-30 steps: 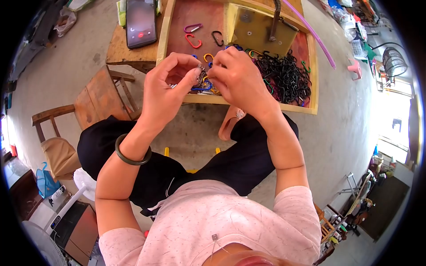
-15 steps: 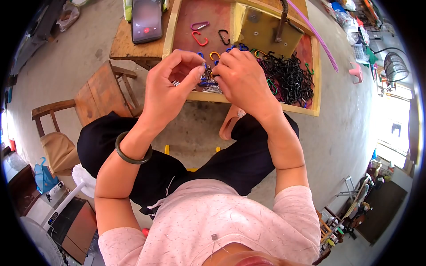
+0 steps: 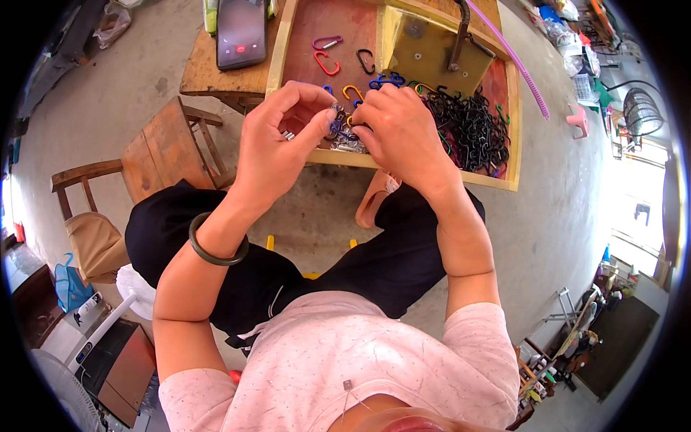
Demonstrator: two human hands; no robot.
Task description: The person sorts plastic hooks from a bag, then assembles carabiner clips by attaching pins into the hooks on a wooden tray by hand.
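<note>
My left hand (image 3: 277, 137) is curled over the near side of a wooden tray (image 3: 421, 164), with small silver metal pins (image 3: 288, 135) in its palm. Its thumb and index fingertip come together at a tiny silver piece. Close beside it, my right hand (image 3: 399, 129) has its fingers bent and closed; what they pinch is hidden. Blue carabiner parts (image 3: 335, 127) show between the two hands, above a pile of silver pins (image 3: 350, 144). A yellow carabiner (image 3: 353, 92) and blue carabiners (image 3: 386, 79) lie just beyond the fingers.
Black carabiners (image 3: 471, 133) are heaped at the tray's right, by a metal plate with a lever (image 3: 432, 54). Purple (image 3: 327, 42), red (image 3: 326, 63) and black (image 3: 366, 61) carabiners lie farther back. A phone (image 3: 241, 36) stands left of the tray; a wooden chair (image 3: 162, 144) is nearby.
Both hands stay over the same spot, close together. My right hand has shifted slightly down and right, its fingers bending a little differently.
</note>
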